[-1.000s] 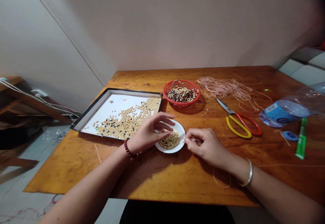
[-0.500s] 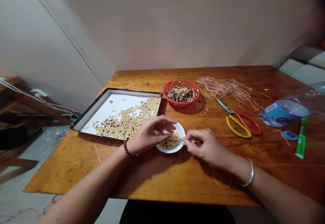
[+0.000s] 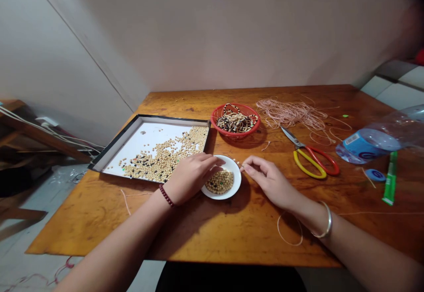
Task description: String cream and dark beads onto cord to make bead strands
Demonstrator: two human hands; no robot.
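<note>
My left hand (image 3: 194, 175) rests at the left side of a small white bowl (image 3: 237, 181), its fingers bent closed over the rim and its thumb mostly hidden. Small beige beads (image 3: 220, 182), with a few green and dark ones, lie in the bowl. Just right of the rim, my right hand (image 3: 268, 179) pinches a thin string between thumb and fingertips. A few pale beads (image 3: 236, 162) appear on the string's end, over the bowl's upper right edge. A loop of the pale string (image 3: 289, 234) hangs below my right wrist.
Left stands a black-edged tray (image 3: 132, 135) of loose beads. Behind the bowl is a red basket (image 3: 256, 126) of beaded strands, beside tangled pink string (image 3: 291, 113). Scissors (image 3: 311, 159), a cut plastic bottle (image 3: 367, 144), a blue cap (image 3: 375, 175) and a green tube (image 3: 391, 183) lie right.
My left hand has drawn back left from above the beads to the bowl's rim. My right hand has moved slightly up and away, with the string's end now at the bowl's upper right.
</note>
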